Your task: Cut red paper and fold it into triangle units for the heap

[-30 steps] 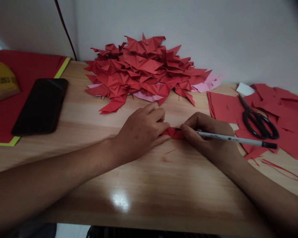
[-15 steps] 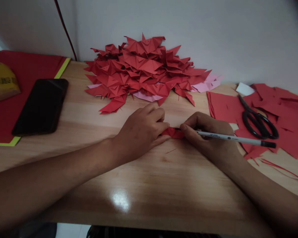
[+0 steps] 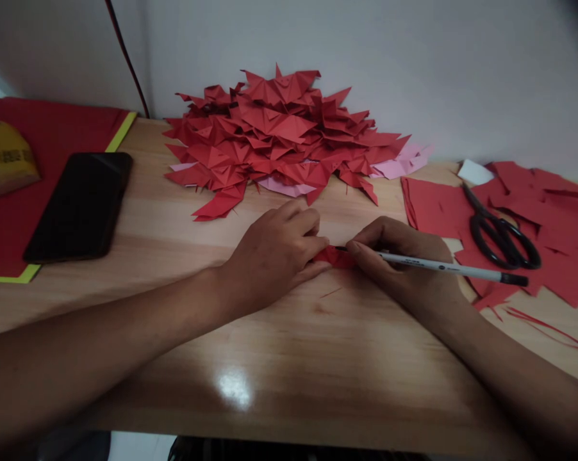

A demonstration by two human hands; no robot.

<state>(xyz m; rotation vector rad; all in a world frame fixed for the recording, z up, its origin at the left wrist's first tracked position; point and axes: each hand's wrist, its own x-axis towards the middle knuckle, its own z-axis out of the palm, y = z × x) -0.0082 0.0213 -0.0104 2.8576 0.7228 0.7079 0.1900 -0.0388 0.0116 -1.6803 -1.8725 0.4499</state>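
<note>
A small folded piece of red paper (image 3: pixel 336 257) lies on the table between my two hands. My left hand (image 3: pixel 282 250) is closed over its left end, fingertips pressing it down, and hides part of it. My right hand (image 3: pixel 399 256) grips a pen (image 3: pixel 443 265) with a pale barrel and a dark end cap. The pen's tip touches or hovers just over the upper edge of the red paper; I cannot tell which. Behind both hands rises a heap of folded red paper pieces (image 3: pixel 279 128), with some pink paper (image 3: pixel 402 163) under it.
Black-handled scissors (image 3: pixel 503 240) rest on cut red paper sheets (image 3: pixel 548 211) at the right. Thin red strips (image 3: pixel 551 330) lie nearer. To the left are a black phone (image 3: pixel 80 208), a red sheet (image 3: pixel 68 121) with yellow edging and a yellow packet (image 3: pixel 5 160). A wall stands behind.
The pen and the fingertips of my right hand have shifted slightly left along the red paper. My left hand stays in place.
</note>
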